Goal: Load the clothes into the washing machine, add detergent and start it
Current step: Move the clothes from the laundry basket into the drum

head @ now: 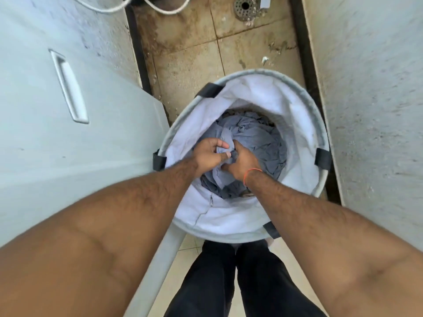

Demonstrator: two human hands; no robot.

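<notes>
A round grey laundry basket [304, 124] with a white lining and black handle tabs stands on the floor in front of me. Crumpled grey-blue clothes [258, 138] fill its bottom. Both my arms reach down into it. My left hand [209, 152] pinches a fold of the grey cloth between thumb and fingers. My right hand [242, 162], with an orange thread on the wrist, grips the same bunch of cloth right beside it. The washing machine [57, 133], pale and closed, with a recessed lid handle [68, 88], fills the left side.
A rough white wall [377, 99] closes off the right side, close to the basket. Stained brown floor tiles [194, 42] run ahead to a round metal drain [245, 6]. White hoses [160, 8] curve at the top. My dark trouser legs [229, 282] stand below the basket.
</notes>
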